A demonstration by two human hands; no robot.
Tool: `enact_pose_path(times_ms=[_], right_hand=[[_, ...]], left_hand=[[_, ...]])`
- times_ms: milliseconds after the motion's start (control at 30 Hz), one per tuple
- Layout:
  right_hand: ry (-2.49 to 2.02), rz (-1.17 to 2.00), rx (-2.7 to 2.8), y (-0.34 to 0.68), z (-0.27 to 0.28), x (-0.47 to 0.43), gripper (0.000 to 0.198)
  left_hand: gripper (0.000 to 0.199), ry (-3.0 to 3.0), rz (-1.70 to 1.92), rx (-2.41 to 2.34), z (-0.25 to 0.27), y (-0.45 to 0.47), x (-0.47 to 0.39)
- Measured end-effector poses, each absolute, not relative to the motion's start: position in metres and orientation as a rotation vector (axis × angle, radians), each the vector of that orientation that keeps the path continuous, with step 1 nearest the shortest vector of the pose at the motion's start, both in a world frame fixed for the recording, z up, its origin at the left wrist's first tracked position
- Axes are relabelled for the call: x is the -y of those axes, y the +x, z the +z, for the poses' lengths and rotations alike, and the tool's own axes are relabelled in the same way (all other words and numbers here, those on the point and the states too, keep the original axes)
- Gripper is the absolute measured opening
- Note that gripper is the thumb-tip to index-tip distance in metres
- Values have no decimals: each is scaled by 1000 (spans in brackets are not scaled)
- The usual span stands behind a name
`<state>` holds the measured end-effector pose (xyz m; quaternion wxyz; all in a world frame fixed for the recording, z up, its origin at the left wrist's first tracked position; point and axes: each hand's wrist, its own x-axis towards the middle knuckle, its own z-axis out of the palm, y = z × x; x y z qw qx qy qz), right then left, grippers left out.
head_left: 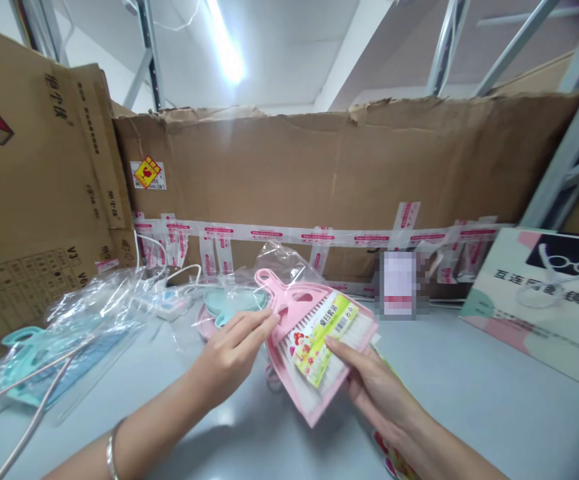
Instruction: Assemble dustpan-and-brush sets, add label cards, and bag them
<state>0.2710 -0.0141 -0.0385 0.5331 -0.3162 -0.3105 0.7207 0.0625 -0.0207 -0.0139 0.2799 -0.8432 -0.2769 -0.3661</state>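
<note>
A pink dustpan point(311, 412) is tilted up above the table, with a pink hand brush point(289, 303) nested in it, white bristles toward the pan's lip. A yellow-green printed label point(314, 360) lies across the bristles. My right hand point(374, 380) grips the pan's right side, thumb on the label and the other fingers behind. At the left, my left hand point(237, 347) has its fingers together on the brush by its handle end. Behind that hand lie a mint-green dustpan piece point(232, 303) and a pink one, partly under clear plastic.
On the left, a mint-green set point(24, 373) in clear plastic lies among white cables point(49, 393) and a power strip point(167, 303). Large cardboard boxes point(269, 173) wall the back and left. A printed board point(534, 307) leans at right; a blurred card point(398, 283) stands at the back.
</note>
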Motion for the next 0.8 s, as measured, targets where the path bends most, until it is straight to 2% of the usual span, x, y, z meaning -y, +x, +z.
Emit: enact_pose_path(times_ms=[200,433,500,567,700,800], right_hand=[[-723,1826,834,265,-43,21,65],[-679,1692,592,264,-41,16,63],[-666,1686,565,263,-39,18,65],[-657,1675,537,261,-37,20,66],[-646,1634,506,258,-36,22,64],[-647,1617,511,255,-38,23,65]], left_hand=[[37,-2404,-857,561,-11,61,28],[46,-2532,-937,498,-10,61,30],[52,-2508,-1103,536,-10,63,31],[55,-2332,-1447,728,-9,65,31],[55,-1980,-2252,1539,-9,72,28],[61,-2258,-2532,2060,-13,85,30]])
